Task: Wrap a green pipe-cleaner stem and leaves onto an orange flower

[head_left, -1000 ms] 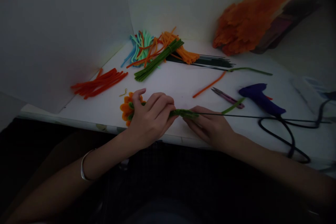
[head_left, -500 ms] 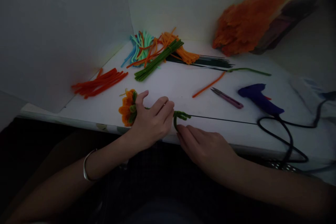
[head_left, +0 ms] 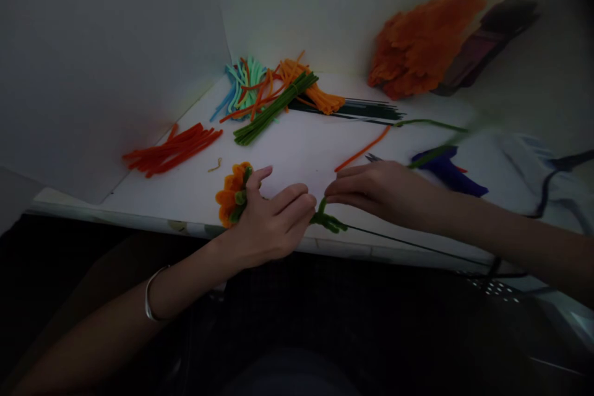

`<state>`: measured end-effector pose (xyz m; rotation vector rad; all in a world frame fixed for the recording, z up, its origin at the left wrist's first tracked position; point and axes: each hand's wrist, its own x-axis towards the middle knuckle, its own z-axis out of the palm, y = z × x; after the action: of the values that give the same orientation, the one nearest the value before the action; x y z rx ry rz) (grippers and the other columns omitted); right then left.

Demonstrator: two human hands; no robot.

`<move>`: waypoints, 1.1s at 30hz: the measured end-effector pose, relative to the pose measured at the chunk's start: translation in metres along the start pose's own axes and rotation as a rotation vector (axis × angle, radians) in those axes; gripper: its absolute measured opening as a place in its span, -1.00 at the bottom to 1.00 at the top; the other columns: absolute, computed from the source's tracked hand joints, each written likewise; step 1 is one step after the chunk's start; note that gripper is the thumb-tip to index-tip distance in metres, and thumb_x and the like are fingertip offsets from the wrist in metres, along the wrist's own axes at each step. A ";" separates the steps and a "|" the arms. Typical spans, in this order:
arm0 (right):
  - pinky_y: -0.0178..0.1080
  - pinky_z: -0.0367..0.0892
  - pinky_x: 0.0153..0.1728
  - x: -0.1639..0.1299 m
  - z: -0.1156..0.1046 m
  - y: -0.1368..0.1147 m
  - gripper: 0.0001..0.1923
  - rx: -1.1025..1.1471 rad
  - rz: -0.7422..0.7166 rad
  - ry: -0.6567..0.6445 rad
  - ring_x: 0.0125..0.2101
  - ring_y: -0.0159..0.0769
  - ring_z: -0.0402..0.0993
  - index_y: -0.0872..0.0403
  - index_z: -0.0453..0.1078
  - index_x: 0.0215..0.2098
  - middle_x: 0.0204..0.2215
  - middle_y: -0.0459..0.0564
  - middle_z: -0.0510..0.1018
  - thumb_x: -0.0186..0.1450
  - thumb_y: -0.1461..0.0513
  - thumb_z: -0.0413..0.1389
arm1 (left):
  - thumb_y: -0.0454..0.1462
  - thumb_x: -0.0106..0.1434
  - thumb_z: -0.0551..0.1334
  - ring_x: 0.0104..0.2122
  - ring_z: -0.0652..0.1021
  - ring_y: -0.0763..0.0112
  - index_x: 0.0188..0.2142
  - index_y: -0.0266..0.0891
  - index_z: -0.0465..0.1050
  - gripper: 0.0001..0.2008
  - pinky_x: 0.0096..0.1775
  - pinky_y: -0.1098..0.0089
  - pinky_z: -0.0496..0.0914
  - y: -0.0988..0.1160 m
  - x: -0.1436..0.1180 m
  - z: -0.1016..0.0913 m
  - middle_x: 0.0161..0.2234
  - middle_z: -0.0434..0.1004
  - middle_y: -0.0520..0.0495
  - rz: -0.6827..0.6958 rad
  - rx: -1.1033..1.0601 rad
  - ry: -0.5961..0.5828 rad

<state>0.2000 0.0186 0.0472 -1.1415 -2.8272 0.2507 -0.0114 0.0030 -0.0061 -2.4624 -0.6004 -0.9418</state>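
An orange pipe-cleaner flower (head_left: 230, 195) with green under its petals lies sideways at the table's front edge. My left hand (head_left: 273, 223) is closed round its stem just behind the bloom, index finger raised. Right of it, short green pipe-cleaner ends (head_left: 330, 223) stick out around the thin dark wire stem (head_left: 408, 246), which runs on to the right. My right hand (head_left: 383, 187) pinches a green pipe cleaner (head_left: 322, 205) close to the stem. Beyond that hand, a blurred green length (head_left: 436, 153) stretches to the upper right. Scissor-like snips (head_left: 372, 158) are mostly hidden behind the right hand.
Red pipe cleaners (head_left: 171, 148) lie at left. Green (head_left: 273, 108), orange (head_left: 327, 96) and mint (head_left: 248, 83) bundles are at the back, beside dark wires (head_left: 371, 109). An orange fluffy heap (head_left: 422, 43) stands at back right. A blue glue gun (head_left: 450, 172) with cord lies at right.
My right hand has moved up from below the stem to above it, with the green pipe cleaner swung upward. My left hand and the flower have shifted slightly right.
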 end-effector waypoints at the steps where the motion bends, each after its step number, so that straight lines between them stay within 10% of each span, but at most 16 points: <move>1: -0.38 0.18 -0.41 0.000 0.006 0.004 -0.76 0.113 -0.011 -0.007 -0.42 -0.44 0.40 0.04 0.42 -0.27 -0.39 -0.11 0.50 0.33 0.17 -0.07 | -0.38 0.23 0.13 -0.24 0.49 0.47 -0.37 -0.25 0.36 -0.93 0.18 0.00 -0.21 -0.001 0.001 -0.001 -0.34 0.53 0.10 -0.019 -0.026 0.001; 6: -0.41 0.24 -0.42 -0.009 0.041 0.004 -0.71 0.388 -0.055 0.009 -0.45 -0.45 0.39 0.15 0.38 -0.24 -0.44 -0.05 0.49 0.36 0.21 -0.15 | -0.33 0.23 0.13 -0.23 0.50 0.43 -0.37 -0.30 0.33 -0.93 0.17 -0.01 -0.06 -0.007 0.004 -0.004 -0.35 0.48 0.00 -0.121 -0.121 0.001; 12: -0.35 0.18 -0.52 -0.020 0.067 -0.028 -0.80 -0.107 -0.063 0.256 -0.49 -0.37 0.38 0.16 0.32 -0.24 -0.44 0.00 0.48 0.31 0.32 -0.13 | -0.32 0.23 0.11 -0.23 0.49 0.37 -0.37 -0.31 0.34 -0.91 0.16 -0.08 -0.03 -0.008 0.002 0.000 -0.34 0.46 -0.04 -0.210 -0.104 -0.040; 22: -0.36 -0.04 -0.62 -0.030 0.045 -0.062 -0.79 -0.148 0.055 0.159 -0.65 -0.44 0.13 0.10 0.19 -0.44 -0.64 -0.15 0.29 0.17 0.47 -0.17 | -0.40 0.25 0.05 -0.21 0.47 0.38 -0.42 -0.31 0.36 -0.84 0.16 -0.17 -0.19 -0.006 0.001 0.002 -0.37 0.48 0.00 -0.078 0.040 -0.072; 33: -0.33 -0.08 -0.63 -0.028 0.043 -0.059 -0.90 -0.273 0.095 0.143 -0.62 -0.40 0.30 0.10 0.20 -0.36 -0.58 -0.12 0.39 0.24 0.39 -0.08 | -0.31 0.25 0.08 -0.08 0.44 0.31 -0.20 -0.22 0.38 -0.85 0.18 -0.16 -0.23 -0.009 0.000 0.004 -0.05 0.45 -0.04 -0.181 -0.064 -0.154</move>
<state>0.1735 -0.0480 0.0149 -1.2876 -2.7436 -0.2108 -0.0143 0.0123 -0.0068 -2.5881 -0.8701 -0.8534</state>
